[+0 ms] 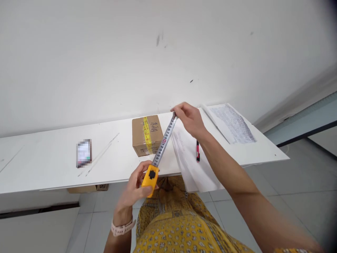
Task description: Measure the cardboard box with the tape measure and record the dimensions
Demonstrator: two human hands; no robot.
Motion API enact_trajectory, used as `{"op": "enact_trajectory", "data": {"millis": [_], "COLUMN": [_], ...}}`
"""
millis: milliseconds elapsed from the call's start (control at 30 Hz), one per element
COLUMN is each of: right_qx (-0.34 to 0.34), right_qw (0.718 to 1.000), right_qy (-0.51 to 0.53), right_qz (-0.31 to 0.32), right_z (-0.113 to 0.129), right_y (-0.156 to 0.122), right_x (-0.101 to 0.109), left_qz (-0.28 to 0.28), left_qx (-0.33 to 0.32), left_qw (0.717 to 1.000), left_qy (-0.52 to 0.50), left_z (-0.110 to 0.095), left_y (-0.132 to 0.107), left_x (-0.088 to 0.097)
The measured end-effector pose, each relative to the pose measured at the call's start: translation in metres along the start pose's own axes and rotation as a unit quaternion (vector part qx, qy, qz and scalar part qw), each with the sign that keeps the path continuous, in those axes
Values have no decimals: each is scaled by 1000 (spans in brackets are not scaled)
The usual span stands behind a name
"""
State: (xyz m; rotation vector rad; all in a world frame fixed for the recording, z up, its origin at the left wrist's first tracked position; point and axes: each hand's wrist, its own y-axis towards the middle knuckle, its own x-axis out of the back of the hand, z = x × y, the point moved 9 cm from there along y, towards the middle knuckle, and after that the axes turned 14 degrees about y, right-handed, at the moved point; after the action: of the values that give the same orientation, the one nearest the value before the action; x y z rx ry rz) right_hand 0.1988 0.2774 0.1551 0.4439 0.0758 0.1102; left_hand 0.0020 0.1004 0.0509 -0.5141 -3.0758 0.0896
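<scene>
My left hand (135, 186) is closed around the yellow case of a tape measure (150, 181), held in front of the table edge. From the case the silver blade slants up and to the right, with its numbers facing me. At the far end, my right hand (188, 117) pinches the tip of the blade above the table. Just left of the blade stands a cardboard box (138, 131) with yellow tape and dark handwriting on top. The blade passes in front of its right side; whether it touches the box I cannot tell.
White paper sheets (188, 165) hang over the front edge of the white table (113, 168), with a red and black pen (197, 151) on them. A written sheet (233, 123) lies at right, a blurred phone (84, 153) at left. The wall (118, 70) rises behind.
</scene>
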Motion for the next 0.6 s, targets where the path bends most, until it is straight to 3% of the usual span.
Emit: {"op": "enact_trajectory", "data": {"millis": [67, 100, 233, 333, 467, 600], "right_qx": [-36, -56, -157, -204, -209, -194], "right_qw": [999, 998, 987, 978, 976, 979], "right_qy": [25, 32, 37, 42, 33, 42], "right_qz": [2, -2, 2, 30, 46, 51], "right_z": [-11, -22, -78, -106, -117, -115], "right_y": [-31, -44, -82, -94, -95, -92], "right_x": [11, 14, 11, -5, -22, -33], "left_qz": [-2, -28, -240, -343, -363, -342], "left_qx": [-20, -43, -134, -121, -95, -109], "left_qw": [1000, 998, 961, 931, 926, 933], "left_qy": [-19, -32, -39, -27, -31, -39], "left_z": [3, 3, 1, 14, 36, 41], "left_y": [-8, -10, -18, -15, 2, 13], "left_x": [13, 24, 80, 105, 110, 104]}}
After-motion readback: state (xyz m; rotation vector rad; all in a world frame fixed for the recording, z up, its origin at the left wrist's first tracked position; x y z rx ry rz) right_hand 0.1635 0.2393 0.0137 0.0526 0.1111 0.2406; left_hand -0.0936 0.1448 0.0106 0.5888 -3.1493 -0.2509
